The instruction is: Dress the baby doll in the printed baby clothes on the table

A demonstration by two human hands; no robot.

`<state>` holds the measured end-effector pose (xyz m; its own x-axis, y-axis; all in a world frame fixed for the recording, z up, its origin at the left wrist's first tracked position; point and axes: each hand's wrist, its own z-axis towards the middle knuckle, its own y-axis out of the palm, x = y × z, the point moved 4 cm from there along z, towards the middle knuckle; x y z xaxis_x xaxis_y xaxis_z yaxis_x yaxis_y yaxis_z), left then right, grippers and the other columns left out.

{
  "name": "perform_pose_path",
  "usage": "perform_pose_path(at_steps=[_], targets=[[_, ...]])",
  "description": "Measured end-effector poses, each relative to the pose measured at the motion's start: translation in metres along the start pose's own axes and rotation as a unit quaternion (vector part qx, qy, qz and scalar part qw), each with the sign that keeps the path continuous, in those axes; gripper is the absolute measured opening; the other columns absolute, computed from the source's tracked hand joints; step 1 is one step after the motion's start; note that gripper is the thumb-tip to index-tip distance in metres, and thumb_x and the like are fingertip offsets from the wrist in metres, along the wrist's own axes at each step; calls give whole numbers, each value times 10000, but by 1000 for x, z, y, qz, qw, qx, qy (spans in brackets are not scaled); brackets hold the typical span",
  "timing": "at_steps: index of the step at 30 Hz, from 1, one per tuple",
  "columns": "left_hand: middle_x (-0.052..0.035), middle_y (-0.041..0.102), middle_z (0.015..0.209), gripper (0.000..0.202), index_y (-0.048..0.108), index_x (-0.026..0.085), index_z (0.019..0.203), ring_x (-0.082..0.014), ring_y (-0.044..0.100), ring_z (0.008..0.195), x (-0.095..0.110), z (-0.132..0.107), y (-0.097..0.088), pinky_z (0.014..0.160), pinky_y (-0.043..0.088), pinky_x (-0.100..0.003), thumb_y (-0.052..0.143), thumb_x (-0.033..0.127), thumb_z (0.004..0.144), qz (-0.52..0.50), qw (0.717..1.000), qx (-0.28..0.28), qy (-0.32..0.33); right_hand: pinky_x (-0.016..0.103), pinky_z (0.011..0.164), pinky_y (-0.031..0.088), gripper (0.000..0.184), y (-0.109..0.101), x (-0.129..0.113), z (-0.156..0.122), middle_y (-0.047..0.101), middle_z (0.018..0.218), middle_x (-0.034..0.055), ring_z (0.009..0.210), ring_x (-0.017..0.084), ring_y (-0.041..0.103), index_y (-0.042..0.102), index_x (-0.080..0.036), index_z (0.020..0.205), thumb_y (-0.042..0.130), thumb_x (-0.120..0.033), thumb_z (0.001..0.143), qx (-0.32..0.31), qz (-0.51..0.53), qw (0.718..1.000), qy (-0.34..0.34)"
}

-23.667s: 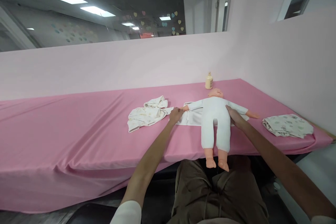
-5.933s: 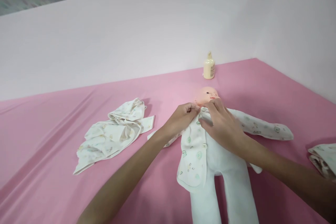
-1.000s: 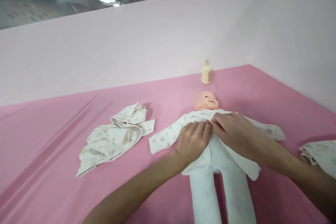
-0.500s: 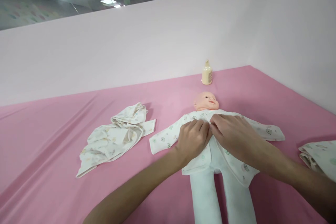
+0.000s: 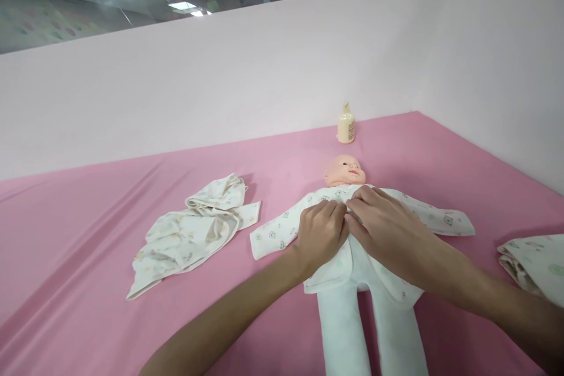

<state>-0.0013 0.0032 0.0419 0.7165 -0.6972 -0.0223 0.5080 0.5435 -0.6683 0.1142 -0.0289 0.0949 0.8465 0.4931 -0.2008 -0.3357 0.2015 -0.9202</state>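
A baby doll with a soft white body lies on its back, its head turned to the right. It wears a white printed baby shirt with both sleeves spread and the front parted below the chest. At the upper chest my left hand has its fingers closed on one front edge of the shirt. Touching it, my right hand pinches the other front edge. The fingertips meet there and cover whatever fastening lies between them.
A crumpled printed cloth garment lies left of the doll. Behind its head stands a cream pump bottle. A folded printed cloth sits at the right edge. Pink sheeting covers the surface, with a white wall behind.
My right hand has shifted slightly up and left, closer over the left fingers. The shirt's lower right flap has been drawn inward a little. The left hand stays on the shirt.
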Motion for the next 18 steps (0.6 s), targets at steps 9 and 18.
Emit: perform_pose_path(at_steps=[9, 18], targets=[[28, 423, 529, 223, 362, 196, 589, -102, 336, 486, -5, 0, 3, 468, 208, -263, 412, 100, 784, -61, 994, -53, -71, 292, 541, 273, 286, 2, -2, 1, 517, 655, 13, 603, 130, 417, 476, -175, 645, 359, -10, 847, -26, 35, 999, -3], [53, 363, 531, 244, 241, 203, 615, -94, 268, 506, -10, 6, 5, 463, 224, -240, 424, 63, 694, -190, 956, -125, -186, 276, 546, 279, 292, 8, 0, 5, 520, 664, 8, 612, 123, 404, 439, -168, 624, 360, 11, 841, -40, 41, 998, 12]])
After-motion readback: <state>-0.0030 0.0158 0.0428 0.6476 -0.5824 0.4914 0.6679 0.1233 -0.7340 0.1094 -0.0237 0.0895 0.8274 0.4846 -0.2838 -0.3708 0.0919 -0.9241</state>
